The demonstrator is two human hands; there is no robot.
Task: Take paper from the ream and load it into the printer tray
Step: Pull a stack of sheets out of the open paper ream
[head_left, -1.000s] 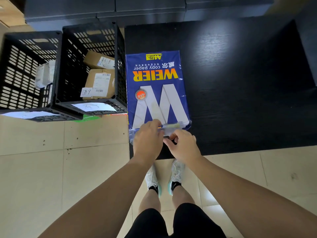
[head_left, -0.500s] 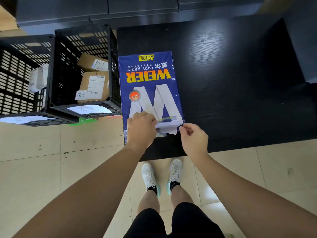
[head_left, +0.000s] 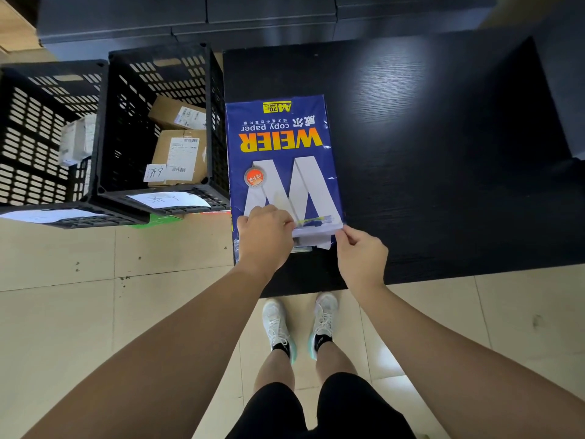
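The ream (head_left: 281, 160), in a blue wrapper, lies flat on the black table (head_left: 427, 147), along its 9 o'clock edge, with its opened end at 6 o'clock, where white paper (head_left: 313, 234) shows. The left hand (head_left: 265, 237) rests curled on that end's 7 o'clock corner, gripping the wrapper. The right hand (head_left: 361, 253), at the 5 o'clock corner, pinches the wrapper edge between thumb and forefinger. At 9 o'clock of the table stand two black crates (head_left: 104, 131) holding boxes (head_left: 180, 153).
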